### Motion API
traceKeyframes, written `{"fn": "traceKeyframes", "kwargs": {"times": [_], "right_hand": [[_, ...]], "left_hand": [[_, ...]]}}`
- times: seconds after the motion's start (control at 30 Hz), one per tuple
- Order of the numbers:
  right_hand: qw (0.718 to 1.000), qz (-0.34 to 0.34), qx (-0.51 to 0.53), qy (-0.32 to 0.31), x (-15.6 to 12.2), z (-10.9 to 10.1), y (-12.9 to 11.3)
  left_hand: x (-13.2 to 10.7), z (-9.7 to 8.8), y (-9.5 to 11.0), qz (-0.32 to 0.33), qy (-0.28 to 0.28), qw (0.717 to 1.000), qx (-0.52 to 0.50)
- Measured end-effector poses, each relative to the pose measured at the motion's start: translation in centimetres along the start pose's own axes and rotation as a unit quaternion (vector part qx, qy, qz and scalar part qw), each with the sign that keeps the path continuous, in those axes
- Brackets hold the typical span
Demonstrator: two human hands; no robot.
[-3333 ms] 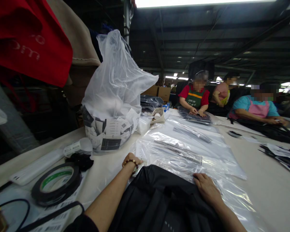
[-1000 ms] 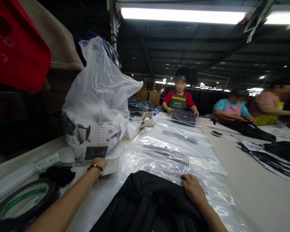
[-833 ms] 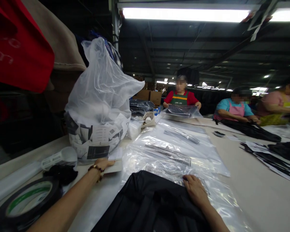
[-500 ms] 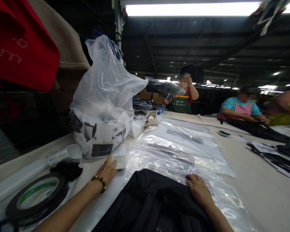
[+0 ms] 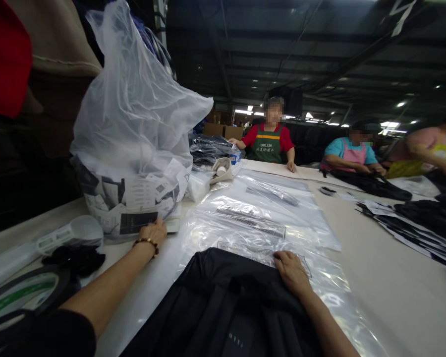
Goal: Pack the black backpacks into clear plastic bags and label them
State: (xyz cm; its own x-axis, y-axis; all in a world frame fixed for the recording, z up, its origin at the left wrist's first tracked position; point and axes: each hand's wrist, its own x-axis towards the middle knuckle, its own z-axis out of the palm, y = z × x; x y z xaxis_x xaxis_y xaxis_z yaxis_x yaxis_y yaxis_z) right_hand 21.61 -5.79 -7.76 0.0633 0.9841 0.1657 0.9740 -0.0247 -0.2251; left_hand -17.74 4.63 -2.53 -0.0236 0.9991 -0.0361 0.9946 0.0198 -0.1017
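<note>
Left hand, beaded bracelet at wrist, at pale cards just beside a translucent sack of printed tags; grip unclear. Right hand rests at a black bag's upper right edge, over clear plastic sleeves on the desk. Across from me, an aproned co-worker stands, one hand on the desk's far edge.

Left hand and right hand reach forward, palms down.
</note>
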Motion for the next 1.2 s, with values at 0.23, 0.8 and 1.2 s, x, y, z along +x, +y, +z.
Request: {"fn": "traceKeyframes", "kwargs": {"times": [0.23, 0.8, 1.2], "right_hand": [[0.998, 0.030, 0.040, -0.048, 0.4, -0.6, 0.1], [0.977, 0.008, 0.063, -0.205, 0.2, -4.3, -1.1], [0.975, 0.020, 0.110, -0.191, -1.6, -5.6, -2.0]], "left_hand": [[-2.9, -2.3, 3.3, 0.076, 0.013, 0.993, -0.086], [-5.6, -5.3, 14.7, 0.277, -0.195, 0.932, -0.131], [-8.6, -5.3, 19.9, 0.350, -0.145, 0.911, -0.161]]}}
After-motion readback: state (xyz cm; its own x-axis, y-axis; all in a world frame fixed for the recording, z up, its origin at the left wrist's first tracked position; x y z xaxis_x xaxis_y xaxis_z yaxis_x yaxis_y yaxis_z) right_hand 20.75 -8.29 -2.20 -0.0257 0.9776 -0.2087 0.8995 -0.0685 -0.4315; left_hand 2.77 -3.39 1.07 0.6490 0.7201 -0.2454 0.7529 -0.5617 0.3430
